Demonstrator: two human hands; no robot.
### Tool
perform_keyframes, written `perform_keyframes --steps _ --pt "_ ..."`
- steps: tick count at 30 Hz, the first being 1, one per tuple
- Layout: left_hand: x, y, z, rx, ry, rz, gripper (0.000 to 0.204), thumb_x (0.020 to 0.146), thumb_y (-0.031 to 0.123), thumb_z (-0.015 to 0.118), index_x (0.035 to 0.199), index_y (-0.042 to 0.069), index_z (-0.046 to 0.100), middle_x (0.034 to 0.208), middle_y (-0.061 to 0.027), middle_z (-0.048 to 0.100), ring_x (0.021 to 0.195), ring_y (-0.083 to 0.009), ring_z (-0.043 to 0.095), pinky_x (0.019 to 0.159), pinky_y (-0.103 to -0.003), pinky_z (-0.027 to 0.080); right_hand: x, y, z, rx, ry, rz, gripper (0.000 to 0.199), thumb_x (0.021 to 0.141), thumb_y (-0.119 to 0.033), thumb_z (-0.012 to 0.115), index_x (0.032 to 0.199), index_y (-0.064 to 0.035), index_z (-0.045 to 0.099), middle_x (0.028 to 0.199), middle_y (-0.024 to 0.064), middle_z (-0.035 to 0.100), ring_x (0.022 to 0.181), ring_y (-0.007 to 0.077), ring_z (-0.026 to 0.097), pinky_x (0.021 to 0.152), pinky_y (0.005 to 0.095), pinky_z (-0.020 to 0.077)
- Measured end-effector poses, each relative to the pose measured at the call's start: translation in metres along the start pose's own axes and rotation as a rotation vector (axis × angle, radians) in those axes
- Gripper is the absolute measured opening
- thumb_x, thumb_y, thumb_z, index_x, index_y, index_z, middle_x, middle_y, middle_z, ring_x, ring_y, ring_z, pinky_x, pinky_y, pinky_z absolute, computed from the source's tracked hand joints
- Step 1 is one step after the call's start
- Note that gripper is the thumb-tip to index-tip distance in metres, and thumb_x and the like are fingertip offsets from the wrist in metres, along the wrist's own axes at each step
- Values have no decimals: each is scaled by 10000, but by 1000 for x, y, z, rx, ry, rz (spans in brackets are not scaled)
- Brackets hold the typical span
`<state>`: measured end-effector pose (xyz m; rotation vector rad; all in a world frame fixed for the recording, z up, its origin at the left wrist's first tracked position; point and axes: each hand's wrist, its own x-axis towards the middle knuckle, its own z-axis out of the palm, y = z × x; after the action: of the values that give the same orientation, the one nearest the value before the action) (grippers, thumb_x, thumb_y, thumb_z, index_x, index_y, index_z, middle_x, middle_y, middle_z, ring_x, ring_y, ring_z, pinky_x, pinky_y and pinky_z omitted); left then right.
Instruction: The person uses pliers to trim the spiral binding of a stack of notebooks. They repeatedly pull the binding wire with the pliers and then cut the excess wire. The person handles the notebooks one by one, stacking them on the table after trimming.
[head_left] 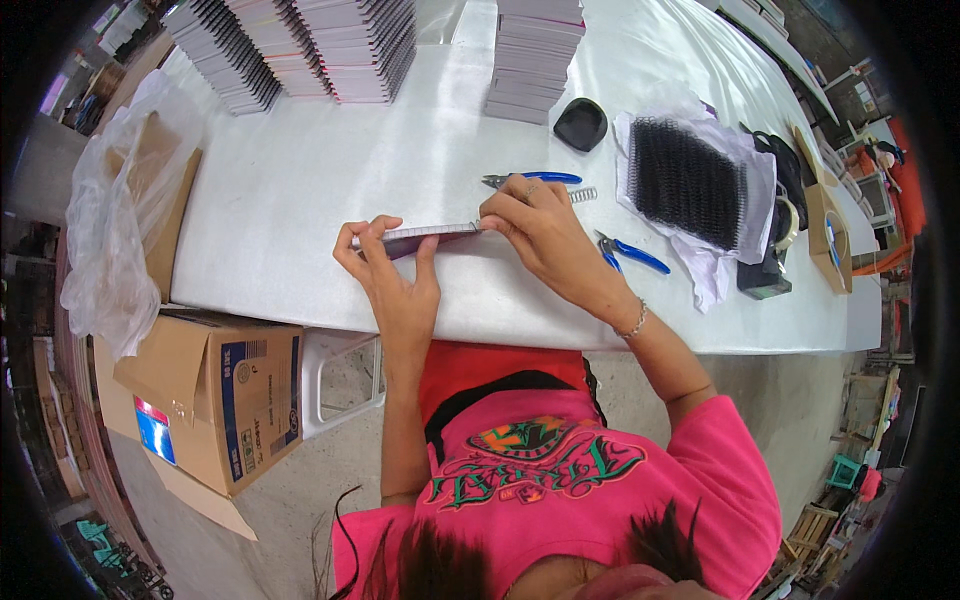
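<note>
My left hand [395,275] holds a thin notebook [435,241] edge-up above the table, fingers behind it and thumb on its near side. At the right end of the notebook's spine, my right hand [535,235] is closed in a pinch on what looks like the end of a spiral coil [476,225]; the fingertips partly hide it. A short piece of pale coil [583,195] shows just beyond my right hand. Blue-handled cutting pliers [553,178] lie behind that hand, and a second blue-handled pair [640,256] lies to its right.
Stacks of spiral-bound notebooks [365,60] and another book stack [533,60] stand at the back. A black rounded object [581,125] is near them. Black coils [685,185] lie on white wrapping to the right, beside a tape roll [788,222]. A cardboard box [225,400] stands left.
</note>
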<state>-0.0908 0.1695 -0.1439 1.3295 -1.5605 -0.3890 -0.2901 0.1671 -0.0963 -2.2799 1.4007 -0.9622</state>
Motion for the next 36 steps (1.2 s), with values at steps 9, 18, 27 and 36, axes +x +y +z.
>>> perform_keyframes --steps 9,18,27,36 --pt "17 -10 -37 -98 -235 -34 434 858 157 772 1176 36 503 1178 -138 418 1164 -307 467 1012 -412 399 39 149 -73 -331 62 206 559 765 -394 867 1170 -77 647 1204 227 618 1089 395 586 947 448 510" --pt "13 -32 -42 -156 -181 -18 669 710 272 915 1193 96 486 1184 -112 405 1159 -298 474 1008 -425 427 32 122 -74 110 -204 489 533 908 -437 730 1217 -7 677 1331 162 599 1129 235 594 1010 342 435" --pt "9 -44 -36 -229 -192 9 716 675 297 939 1185 96 478 1144 -92 404 1120 -269 469 1006 -405 414 32 30 -30 778 -604 287 439 883 -439 767 1025 -23 772 1320 133 638 1141 200 610 1024 317 450" --pt "9 -45 -30 -283 -167 34 890 645 282 958 1343 128 428 1190 -92 419 1171 -258 463 1038 -392 393 28 32 -21 605 -554 296 476 861 -402 798 1143 -24 736 1248 85 601 1115 199 602 990 319 473"
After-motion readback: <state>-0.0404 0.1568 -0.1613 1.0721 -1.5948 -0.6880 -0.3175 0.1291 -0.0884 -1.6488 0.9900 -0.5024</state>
